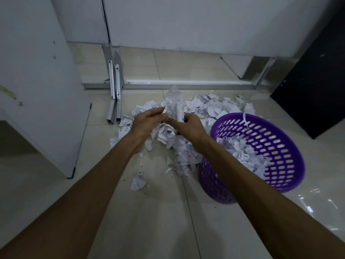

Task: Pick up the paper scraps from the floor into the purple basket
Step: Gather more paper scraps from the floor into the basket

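— Lying in a wide heap across the middle of the frame, the paper scraps [188,116] cover the floor [158,221] from the centre toward the right, don't they?

— Yes, and the purple basket [291,176] sits just beside that heap at the right of the frame, tipped toward the pile, with a fair layer of scraps already inside. One strip hangs over its far rim.

— What might go wrong from here?

— The bunch held above the heap looks loose and blurred, so pieces could slip out and flutter back to the floor on the way to the basket. The tilted basket could also roll or spill if an arm bumps it.

— And the hands?

— Both forearms reach in from the bottom of the frame and meet at the centre. The left hand [147,121] has its fingers curled, pinching paper between fingertips. The right hand [188,126] is curled around the other side of the same bunch, thumb toward the left one.

— Anything behind?

— A metal frame [115,94] stands on the floor in the upper middle, a dark cabinet [317,90] at upper right.
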### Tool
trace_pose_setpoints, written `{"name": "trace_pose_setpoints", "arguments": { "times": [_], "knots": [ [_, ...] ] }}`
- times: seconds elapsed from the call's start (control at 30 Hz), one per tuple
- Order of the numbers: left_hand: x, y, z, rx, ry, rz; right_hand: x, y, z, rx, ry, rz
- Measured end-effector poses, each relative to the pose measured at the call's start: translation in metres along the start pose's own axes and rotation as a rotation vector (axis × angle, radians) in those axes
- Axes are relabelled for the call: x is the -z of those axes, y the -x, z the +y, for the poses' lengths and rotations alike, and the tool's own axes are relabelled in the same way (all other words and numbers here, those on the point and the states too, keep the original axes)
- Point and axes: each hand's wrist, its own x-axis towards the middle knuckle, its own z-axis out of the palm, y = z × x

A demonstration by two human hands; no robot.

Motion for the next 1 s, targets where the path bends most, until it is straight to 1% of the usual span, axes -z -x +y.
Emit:
{"name": "trace_pose_setpoints", "arguments": {
  "times": [0.13,0.23,0.43,0.57,0.7,0.9,1.0],
  "knots": [
    [-0.027,0.004,0.036,-0.05,0.028,-0.026,0.032,0.012,-0.036,0.04,-0.038,0.013],
    [-0.055,0.011,0.058,-0.074,0.04,-0.056,0.06,0.022,-0.056,0.064,-0.019,0.048],
    [-0.123,0.03,0.076,-0.076,0.098,-0.151,0.126,0.05,-0.071,0.079,0.02,0.105],
    [-0.165,0.042,0.057,-0.017,0.095,-0.157,0.162,0.066,-0.051,-0.008,0.044,0.126],
    [-0.189,0.05,0.03,0.053,-0.012,-0.211,0.19,0.075,-0.022,-0.134,0.094,0.117],
    [-0.199,0.059,0.007,0.156,-0.22,-0.27,0.211,0.079,0.019,-0.328,0.256,0.02],
    [-0.197,0.061,0.006,0.166,-0.237,-0.247,0.222,0.078,0.03,-0.381,0.296,-0.026]
  ]
}}
